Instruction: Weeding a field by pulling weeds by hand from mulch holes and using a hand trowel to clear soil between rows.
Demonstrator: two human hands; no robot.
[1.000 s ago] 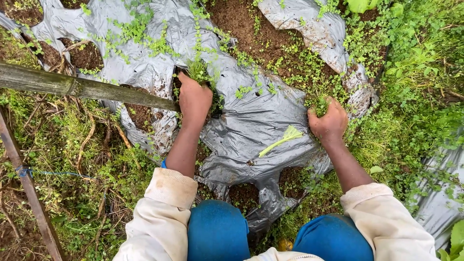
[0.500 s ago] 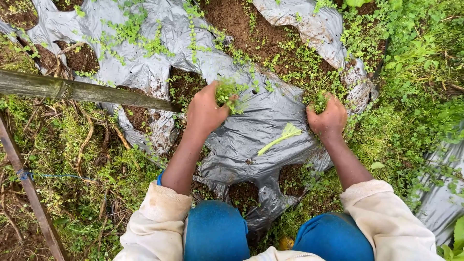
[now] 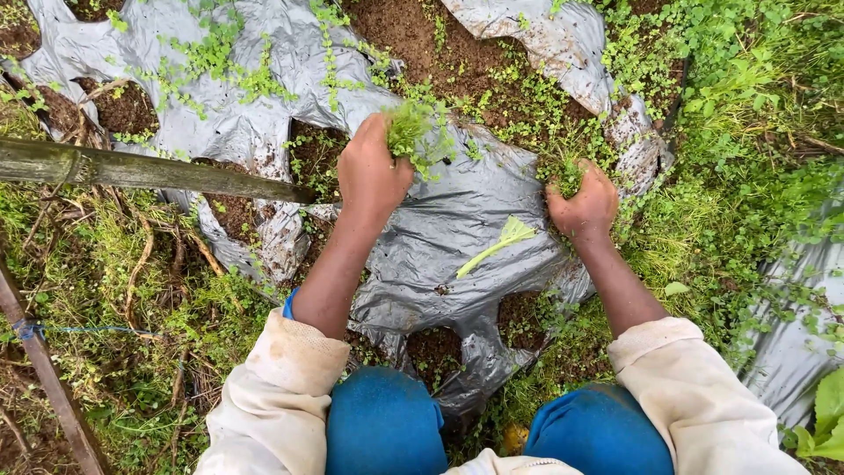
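**Weeds come off the plastic mulch**

A tuft of weeds [image 3: 413, 132] sits clamped in your left hand [image 3: 371, 171]; your right hand [image 3: 582, 207] grips another clump [image 3: 567, 174]. The grey sheet [image 3: 457, 229] nearby looks cleared, but much green remains beyond.

Silver-grey plastic sheet [image 3: 457, 220] over dark brown soil [image 3: 413, 35], bright green weeds [image 3: 413, 132] in the left hand [image 3: 371, 171], pale green stalk [image 3: 497, 246], cream sleeves [image 3: 277, 396], blue trousers [image 3: 382, 422].

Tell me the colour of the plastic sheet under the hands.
Silvery grey, soil-flecked, clearest in the head view: plastic sheet.
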